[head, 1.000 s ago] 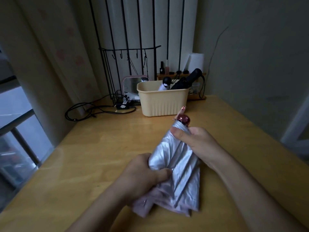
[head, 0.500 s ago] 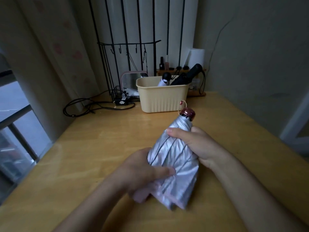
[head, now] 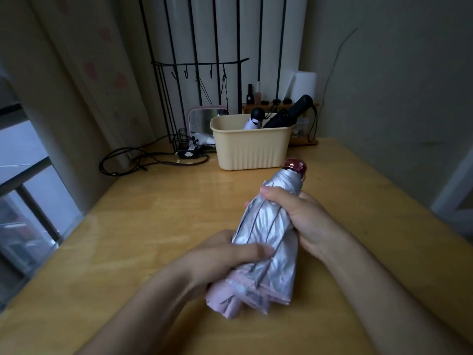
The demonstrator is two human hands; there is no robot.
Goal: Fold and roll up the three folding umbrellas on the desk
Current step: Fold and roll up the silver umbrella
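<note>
A silver folding umbrella [head: 268, 226] with pink lining and a dark red cap is held above the wooden desk [head: 153, 226], cap pointing away from me. My left hand [head: 225, 257] grips its lower part, thumb lying across the silver cloth. My right hand [head: 297, 213] wraps the upper part just below the cap. The canopy is gathered into pleats, its pink hem loose at the near end. A black folded umbrella [head: 289, 114] and a white umbrella with a black end [head: 254, 119] stand in the beige basket [head: 250, 147] at the back.
Black cables [head: 143, 160] and a small black box lie at the back left beside a wire rack [head: 194, 98]. A pink-framed mirror [head: 204, 119] stands behind the basket. A small wooden shelf with bottles sits by the wall. A window is at the left.
Both hands have turned the umbrella and gathered its cloth tighter around the shaft. The cap has swung a little to the right, and the loose flaps at the near end are narrower.
</note>
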